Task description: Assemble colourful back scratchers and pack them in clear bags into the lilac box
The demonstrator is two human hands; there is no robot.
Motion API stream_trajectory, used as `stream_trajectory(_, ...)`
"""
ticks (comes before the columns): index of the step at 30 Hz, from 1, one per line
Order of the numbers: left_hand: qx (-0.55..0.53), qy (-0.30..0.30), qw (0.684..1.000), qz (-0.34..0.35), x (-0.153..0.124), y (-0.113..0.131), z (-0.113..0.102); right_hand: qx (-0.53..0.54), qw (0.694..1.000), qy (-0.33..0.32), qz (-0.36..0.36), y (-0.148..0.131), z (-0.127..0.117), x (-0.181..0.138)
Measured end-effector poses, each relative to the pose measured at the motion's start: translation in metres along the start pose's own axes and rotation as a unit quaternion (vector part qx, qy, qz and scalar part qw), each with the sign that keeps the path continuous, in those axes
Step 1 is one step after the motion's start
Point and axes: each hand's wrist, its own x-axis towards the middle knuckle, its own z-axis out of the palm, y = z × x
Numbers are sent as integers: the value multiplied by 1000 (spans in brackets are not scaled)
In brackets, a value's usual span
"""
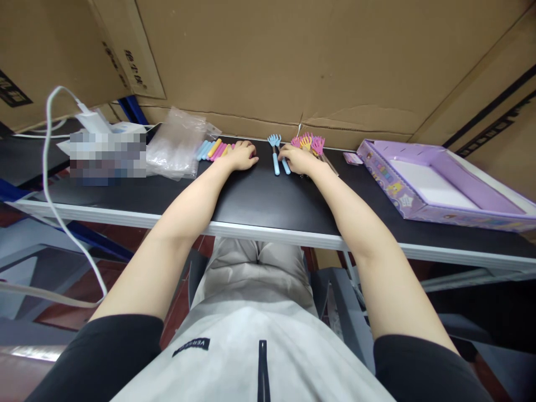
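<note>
My left hand point(242, 156) lies on the dark tabletop at the right end of a row of short pink, yellow and blue rods point(215, 149). Its fingers are stretched out and partly cover the last rods. Two light-blue hand-shaped back scratchers point(276, 159) lie side by side in the middle, claws pointing away from me. The fingers of my right hand point(298, 159) are bent around the shaft of the right-hand one. Just beyond and beside that hand is a bunch of pink and yellow back scratchers point(307, 140), their shafts partly hidden by my hand.
Clear plastic bags point(173, 148) lie left of the rods. Further left are a blurred-out item point(108, 153) and a white cable point(52, 184) hanging over the edge. A purple open box point(419, 204) and a small card point(352, 158) are at right. Cardboard point(293, 61) walls the back.
</note>
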Motion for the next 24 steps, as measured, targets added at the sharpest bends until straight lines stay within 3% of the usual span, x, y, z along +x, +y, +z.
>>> stream_trajectory(8, -8, 33, 999, 24, 2, 6, 2, -60, 997, 5, -38, -11, -2, -2)
stream_trajectory(15, -21, 55, 996, 63, -5, 33, 1, -14, 999, 6, -48, -10, 1, 2)
stream_trajectory(20, 0, 24, 999, 25, -8, 54, 6, 1, 999, 3, -37, -10, 0, 2)
stream_trajectory(24, 0, 31, 1000, 1, -4, 57, 12, -2, 999, 29, -25, -9, 3, 1)
